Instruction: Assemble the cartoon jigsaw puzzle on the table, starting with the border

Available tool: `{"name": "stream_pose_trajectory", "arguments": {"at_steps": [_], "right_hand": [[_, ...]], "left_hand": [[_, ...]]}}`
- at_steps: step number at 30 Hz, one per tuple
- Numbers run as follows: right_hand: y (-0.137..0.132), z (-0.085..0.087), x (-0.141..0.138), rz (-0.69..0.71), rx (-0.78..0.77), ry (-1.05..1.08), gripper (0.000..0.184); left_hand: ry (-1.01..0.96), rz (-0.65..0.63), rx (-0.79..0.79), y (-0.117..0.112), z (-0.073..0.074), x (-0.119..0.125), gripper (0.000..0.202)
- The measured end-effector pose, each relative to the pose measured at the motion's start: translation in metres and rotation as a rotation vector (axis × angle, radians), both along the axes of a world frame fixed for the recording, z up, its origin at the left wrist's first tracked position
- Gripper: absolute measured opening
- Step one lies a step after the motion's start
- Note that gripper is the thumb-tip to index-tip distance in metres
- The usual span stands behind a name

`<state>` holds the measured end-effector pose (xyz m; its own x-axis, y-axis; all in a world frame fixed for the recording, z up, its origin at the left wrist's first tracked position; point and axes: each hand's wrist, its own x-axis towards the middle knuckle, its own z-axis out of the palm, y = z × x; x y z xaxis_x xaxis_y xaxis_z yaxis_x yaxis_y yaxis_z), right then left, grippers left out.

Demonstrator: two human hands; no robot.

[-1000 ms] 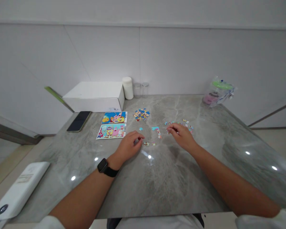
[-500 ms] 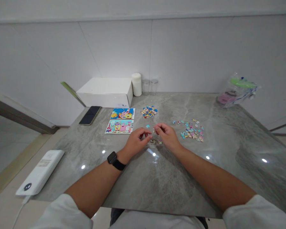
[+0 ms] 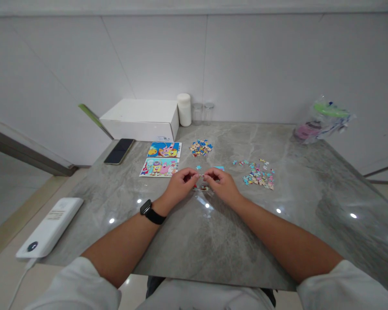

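The bare left hand (image 3: 179,185) and the bare right hand (image 3: 225,186) are facing each other above the grey marbled stone tabletop (image 3: 213,245), their fingertips nearly meeting. Thumb and forefinger of each hand are pinching a small, pale cardboard jigsaw piece (image 3: 201,175), which is sitting directly between the two sets of fingertips; its print is too small to read. Two small, multicoloured joined-looking bits (image 3: 204,188) are lying on the tabletop just below the fingertips, on the near side. A single light-blue knobbed piece (image 3: 198,167) is lying just beyond the fingertips, and a flat light-blue section (image 3: 219,168) is showing from behind the right hand, partly hidden. A loose pastel heap of pieces (image 3: 258,176) is lying to the right of the right hand, apart from it. A blue-and-yellow heap of pieces (image 3: 201,148) is lying farther off, beyond both hands.
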<state>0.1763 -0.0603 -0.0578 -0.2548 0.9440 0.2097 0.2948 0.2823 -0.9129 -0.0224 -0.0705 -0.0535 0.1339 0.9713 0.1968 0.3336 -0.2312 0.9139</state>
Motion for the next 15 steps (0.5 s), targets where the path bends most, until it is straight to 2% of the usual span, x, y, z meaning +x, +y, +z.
{"name": "stream_pose_trajectory", "arguments": {"at_steps": [3,7,11,15], "right_hand": [[-0.0031,0.0044,0.0002,0.037,0.072,-0.116,0.013],[-0.0064,0.0066,-0.0020,0.029,0.140,-0.104,0.014],[-0.0060,0.0039,-0.0030,0.060,0.078,-0.023,0.019],[-0.0028,-0.0024,-0.0019,0.025,-0.029,0.081,0.021]], "left_hand": [[-0.055,-0.002,-0.028,0.0010,0.0012,-0.0010,0.031],[-0.041,-0.027,-0.058,0.0010,0.0008,-0.0011,0.036],[-0.010,-0.070,-0.098,-0.0002,0.0015,-0.0002,0.038],[-0.015,-0.084,-0.088,-0.0015,0.0044,0.0011,0.041]]}}
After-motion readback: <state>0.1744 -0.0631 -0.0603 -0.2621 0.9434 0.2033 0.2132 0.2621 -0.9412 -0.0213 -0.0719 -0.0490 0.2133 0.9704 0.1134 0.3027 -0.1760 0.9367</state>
